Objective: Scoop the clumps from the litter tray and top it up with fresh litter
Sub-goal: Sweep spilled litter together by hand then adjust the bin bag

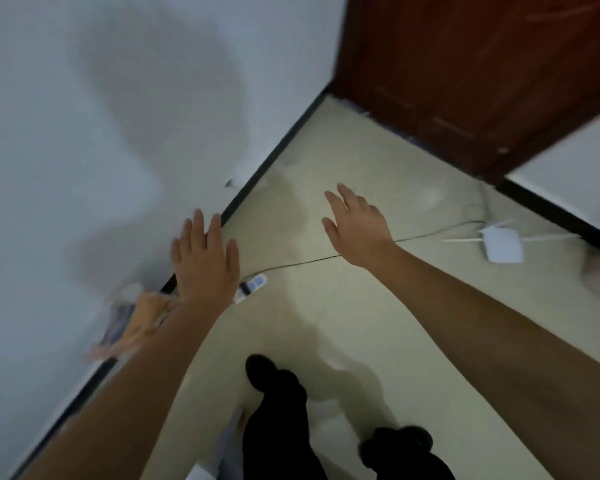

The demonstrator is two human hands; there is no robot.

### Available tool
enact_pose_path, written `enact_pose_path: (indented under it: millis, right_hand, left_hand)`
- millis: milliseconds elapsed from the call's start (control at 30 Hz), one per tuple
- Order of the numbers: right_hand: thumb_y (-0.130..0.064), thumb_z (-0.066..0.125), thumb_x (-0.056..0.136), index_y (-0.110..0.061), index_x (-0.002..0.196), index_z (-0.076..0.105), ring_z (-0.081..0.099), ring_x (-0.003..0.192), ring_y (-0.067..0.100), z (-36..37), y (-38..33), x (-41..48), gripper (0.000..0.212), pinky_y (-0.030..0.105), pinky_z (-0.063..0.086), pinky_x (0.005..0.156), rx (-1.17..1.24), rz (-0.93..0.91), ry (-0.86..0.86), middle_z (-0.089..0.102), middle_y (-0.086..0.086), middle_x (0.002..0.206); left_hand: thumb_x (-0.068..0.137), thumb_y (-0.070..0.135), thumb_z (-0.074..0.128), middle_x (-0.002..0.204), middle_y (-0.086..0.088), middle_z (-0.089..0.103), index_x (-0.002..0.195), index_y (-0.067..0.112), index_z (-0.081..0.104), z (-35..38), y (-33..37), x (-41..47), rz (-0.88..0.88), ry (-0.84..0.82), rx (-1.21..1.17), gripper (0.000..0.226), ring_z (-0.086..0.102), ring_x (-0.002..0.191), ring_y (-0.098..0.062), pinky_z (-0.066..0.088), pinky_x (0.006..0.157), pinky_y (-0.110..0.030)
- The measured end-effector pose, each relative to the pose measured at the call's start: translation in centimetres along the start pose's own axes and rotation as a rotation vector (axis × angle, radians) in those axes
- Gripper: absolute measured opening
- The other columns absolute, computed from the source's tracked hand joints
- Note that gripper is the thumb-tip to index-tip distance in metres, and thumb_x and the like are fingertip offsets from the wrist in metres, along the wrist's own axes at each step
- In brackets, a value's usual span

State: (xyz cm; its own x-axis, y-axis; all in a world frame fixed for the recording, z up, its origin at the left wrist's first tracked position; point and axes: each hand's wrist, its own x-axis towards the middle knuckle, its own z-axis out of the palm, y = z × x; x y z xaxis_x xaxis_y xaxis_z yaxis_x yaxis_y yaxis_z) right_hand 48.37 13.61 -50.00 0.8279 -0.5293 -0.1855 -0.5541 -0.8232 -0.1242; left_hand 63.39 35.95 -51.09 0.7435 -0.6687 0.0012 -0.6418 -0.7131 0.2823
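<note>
Nearest the camera, two legs in black trousers and dark shoes stand on the pale floor. Both bare forearms extend forward above the floor.

The left hand is flat, palm down, fingers straight and slightly spread. It holds nothing. It is seen over the black skirting at the foot of the white wall. Just left of its wrist, a blurred orange packet lies against the wall; its contents cannot be determined. Just right of the wrist, a small white device lies on the floor.

A thin cable runs from that device to the right, passing behind the right wrist. The right hand is likewise extended, fingers straight, and holds nothing.

Further right, a white router with antennas lies on the floor. A dark red door closes the far corner.

The litter tray cannot be located in this view.
</note>
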Motion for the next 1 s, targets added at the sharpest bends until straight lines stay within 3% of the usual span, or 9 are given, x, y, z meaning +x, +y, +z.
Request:
enact_pose_path:
  millis: [200, 467, 633, 733, 1000]
  right_hand:
    - [-0.042, 0.036, 0.102, -0.013, 0.153, 0.029, 0.037, 0.137, 0.036, -12.6, 23.4, -20.0, 0.058, 0.049, 0.037, 0.106, 0.034, 0.396, 0.339, 0.023, 0.015, 0.16]
    - [-0.041, 0.04, 0.102, -0.011, 0.15, 0.033, 0.039, 0.137, 0.036, -17.4, 46.7, -52.3, 0.058, 0.047, 0.037, 0.106, 0.083, 0.94, 0.562, 0.026, 0.016, 0.159]
    - [-0.039, 0.043, 0.101, -0.011, 0.148, 0.036, 0.042, 0.133, 0.037, -18.5, 55.9, -64.3, 0.055, 0.048, 0.039, 0.103, 0.061, 1.185, 0.654, 0.026, 0.017, 0.158]
    - [-0.038, 0.043, 0.102, -0.011, 0.15, 0.033, 0.04, 0.134, 0.037, -17.5, 60.7, -67.7, 0.056, 0.048, 0.036, 0.106, 0.098, 1.275, 0.645, 0.023, 0.017, 0.16]
    - [-0.046, 0.034, 0.102, -0.015, 0.156, 0.013, 0.026, 0.145, 0.033, -14.2, 75.3, -71.4, 0.066, 0.043, 0.026, 0.115, 0.116, 1.35, 0.361, 0.01, 0.015, 0.163]
  left_hand:
    - [0.1, 0.043, 0.028, 0.156, -0.022, 0.025, 0.149, 0.008, 0.031, -5.7, 31.2, -1.9, 0.423, 0.149, -0.056, 0.06, 0.023, 0.143, -0.04, 0.02, 0.114, -0.056]
    - [0.098, 0.044, 0.033, 0.157, -0.019, 0.023, 0.149, 0.012, 0.033, -4.9, 68.5, -17.0, 0.938, 0.072, -0.125, 0.06, 0.021, 0.145, -0.036, 0.022, 0.113, -0.056]
    - [0.096, 0.041, 0.039, 0.153, -0.023, 0.031, 0.144, 0.009, 0.042, -3.3, 82.5, -23.3, 1.239, 0.105, -0.087, 0.058, 0.03, 0.141, -0.04, 0.031, 0.107, -0.056]
    - [0.097, 0.042, 0.036, 0.154, -0.022, 0.029, 0.145, 0.01, 0.04, 0.0, 88.7, -25.2, 1.324, 0.069, -0.06, 0.058, 0.028, 0.142, -0.039, 0.03, 0.108, -0.056]
    - [0.098, 0.046, 0.022, 0.157, -0.02, 0.023, 0.149, 0.011, 0.032, 12.5, 104.8, -27.0, 1.394, -0.165, 0.093, 0.063, 0.026, 0.143, -0.038, 0.033, 0.108, -0.059]
